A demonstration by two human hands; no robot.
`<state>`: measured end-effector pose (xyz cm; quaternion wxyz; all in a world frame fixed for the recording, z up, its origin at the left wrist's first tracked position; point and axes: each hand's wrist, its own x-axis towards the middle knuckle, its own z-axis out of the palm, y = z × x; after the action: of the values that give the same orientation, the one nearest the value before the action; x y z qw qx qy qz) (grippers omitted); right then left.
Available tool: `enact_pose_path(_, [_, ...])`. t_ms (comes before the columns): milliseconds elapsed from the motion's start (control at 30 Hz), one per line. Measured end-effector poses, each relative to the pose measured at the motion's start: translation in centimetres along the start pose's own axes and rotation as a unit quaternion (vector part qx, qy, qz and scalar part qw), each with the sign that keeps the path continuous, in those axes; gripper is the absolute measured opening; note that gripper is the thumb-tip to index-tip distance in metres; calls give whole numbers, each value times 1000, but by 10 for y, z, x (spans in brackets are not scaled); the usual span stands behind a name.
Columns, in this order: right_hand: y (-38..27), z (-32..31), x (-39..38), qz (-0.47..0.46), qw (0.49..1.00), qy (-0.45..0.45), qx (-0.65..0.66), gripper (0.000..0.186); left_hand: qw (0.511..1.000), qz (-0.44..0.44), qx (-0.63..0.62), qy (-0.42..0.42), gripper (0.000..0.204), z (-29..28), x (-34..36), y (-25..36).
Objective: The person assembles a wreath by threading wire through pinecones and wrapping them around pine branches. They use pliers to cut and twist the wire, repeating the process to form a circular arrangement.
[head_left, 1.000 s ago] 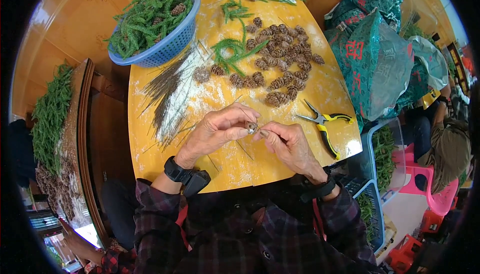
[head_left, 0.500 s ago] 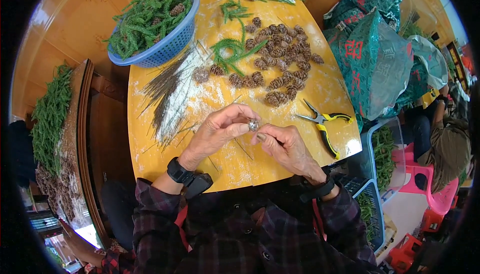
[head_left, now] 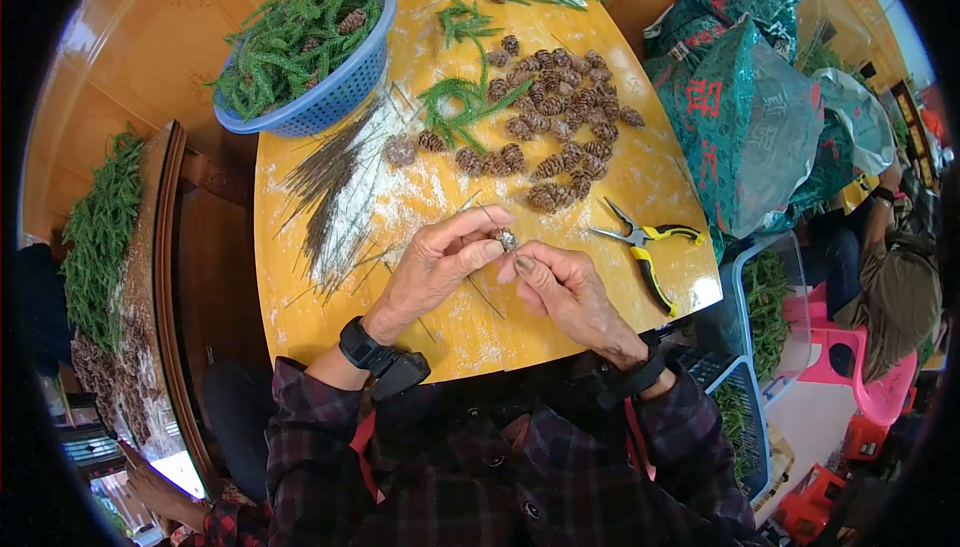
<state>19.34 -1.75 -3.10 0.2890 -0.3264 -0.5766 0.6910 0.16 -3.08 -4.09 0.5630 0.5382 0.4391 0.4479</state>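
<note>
My left hand point(head_left: 438, 262) pinches a small, pale-dusted pine cone point(head_left: 507, 240) between thumb and fingertips, just above the near half of the yellow table point(head_left: 650, 172). Right beside the cone, the thumb and fingers of my right hand point(head_left: 575, 297) are pressed together at its lower right side; whatever they grip is too small to make out. Beyond both hands lies a cluster of brown pine cones point(head_left: 550, 97). Thin dark wires point(head_left: 325, 172) are heaped to the left in white powder. Needle-nose pliers point(head_left: 640, 239) with yellow-black handles rest open on the right.
A blue basket point(head_left: 320, 119) of green sprigs stands at the far left corner. Loose green sprigs point(head_left: 460, 102) lie mid-table. Green plastic bags point(head_left: 735, 137) crowd the right edge, above a clear bin point(head_left: 780, 317) with greenery. Another person point(head_left: 895, 272) sits at far right.
The fingers of my right hand have shifted slightly at the cone, with the thumb turned more upright. My left hand keeps the cone in nearly the same place.
</note>
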Motion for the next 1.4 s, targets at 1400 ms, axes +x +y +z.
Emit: enact_pose_path(1400, [-18, 4, -9, 22, 1000, 9, -14, 31, 973, -23, -220, 65, 22, 2, 5, -10])
